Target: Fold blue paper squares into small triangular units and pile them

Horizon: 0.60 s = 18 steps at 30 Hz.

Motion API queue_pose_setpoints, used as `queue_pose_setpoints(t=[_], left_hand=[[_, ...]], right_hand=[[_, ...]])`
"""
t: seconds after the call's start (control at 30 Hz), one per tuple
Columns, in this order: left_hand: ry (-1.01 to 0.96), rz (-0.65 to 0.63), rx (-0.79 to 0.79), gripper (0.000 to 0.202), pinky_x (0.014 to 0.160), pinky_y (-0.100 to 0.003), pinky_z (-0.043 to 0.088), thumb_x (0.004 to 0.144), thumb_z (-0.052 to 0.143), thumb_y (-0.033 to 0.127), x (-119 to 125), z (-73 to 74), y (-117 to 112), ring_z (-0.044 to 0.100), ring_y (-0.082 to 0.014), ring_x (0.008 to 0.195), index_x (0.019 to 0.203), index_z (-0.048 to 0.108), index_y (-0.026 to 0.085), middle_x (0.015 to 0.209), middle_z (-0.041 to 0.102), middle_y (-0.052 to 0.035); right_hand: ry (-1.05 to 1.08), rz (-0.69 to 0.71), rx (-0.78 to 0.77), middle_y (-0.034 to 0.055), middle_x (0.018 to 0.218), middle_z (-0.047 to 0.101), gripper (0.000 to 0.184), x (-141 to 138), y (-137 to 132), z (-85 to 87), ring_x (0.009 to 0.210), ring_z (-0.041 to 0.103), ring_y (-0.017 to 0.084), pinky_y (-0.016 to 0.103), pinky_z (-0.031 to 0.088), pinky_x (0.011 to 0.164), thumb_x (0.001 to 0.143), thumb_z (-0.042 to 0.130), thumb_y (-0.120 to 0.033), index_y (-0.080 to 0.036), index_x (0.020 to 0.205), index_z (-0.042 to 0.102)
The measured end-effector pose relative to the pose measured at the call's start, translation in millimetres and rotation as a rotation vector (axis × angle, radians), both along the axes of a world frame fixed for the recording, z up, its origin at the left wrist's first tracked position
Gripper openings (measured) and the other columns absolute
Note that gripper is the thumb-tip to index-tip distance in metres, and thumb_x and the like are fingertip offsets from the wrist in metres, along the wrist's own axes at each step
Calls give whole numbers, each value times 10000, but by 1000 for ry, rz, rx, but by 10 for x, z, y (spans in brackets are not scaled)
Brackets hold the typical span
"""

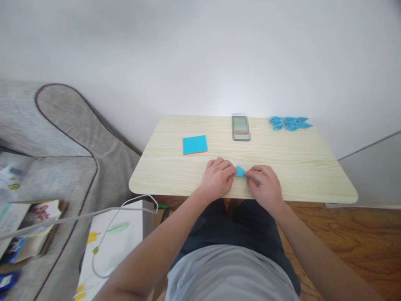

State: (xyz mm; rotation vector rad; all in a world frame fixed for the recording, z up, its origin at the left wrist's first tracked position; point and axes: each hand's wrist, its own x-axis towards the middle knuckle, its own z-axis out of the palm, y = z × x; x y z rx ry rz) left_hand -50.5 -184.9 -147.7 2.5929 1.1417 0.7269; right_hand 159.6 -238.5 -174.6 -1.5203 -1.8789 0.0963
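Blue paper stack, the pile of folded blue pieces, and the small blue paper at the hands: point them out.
Blue paper stack (194, 144): head view, middle of the top sheet.
Folded blue pieces (290, 123): head view, centre of the pile.
Small blue paper (240, 171): head view, its exposed triangular part.

1 bench (300, 167) is carrying everything being counted. 2 grips are showing at its near edge: 1 left grip (217, 179) and 1 right grip (265, 184). 1 small folded blue paper (240, 171) is being held between their fingertips. 1 square blue pad (194, 144) is lying alone toward the far left. 1 blurred phone-like slab (241, 128) is lying at the far edge. 1 cluster of folded blue pieces (290, 123) is sitting in the far right corner, its pieces overlapping too much for counting exactly.
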Motion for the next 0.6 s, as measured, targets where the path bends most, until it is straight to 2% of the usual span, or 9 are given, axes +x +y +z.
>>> queue_pose_setpoints(t=[0.17,0.33,0.6], left_hand=[[-5,-12,-60,121,945,-428,400,918,599,194,-47,-12,-10,562,-243,1070,949,706,241,1044,722,-40],[-39,-2,-104,78,919,-413,422,914,633,225,-87,-36,11,565,-239,1047,930,709,234,1021,711,-37],[-40,7,-136,78,919,-416,431,929,652,271,-139,-46,19,564,-247,1052,927,717,227,1013,702,-50]], right_hand=[[-92,48,-43,61,1096,712,192,60,-34,-9,1052,607,272,468,469,917,927,621,-262,-290,1027,783],[-64,23,-48,57,1064,730,157,80,-35,-13,1030,617,269,466,467,907,949,627,-322,-278,976,775],[-108,4,-71,55,1066,719,146,7,-20,53,1031,600,275,463,457,913,893,696,-351,-278,1000,764]])
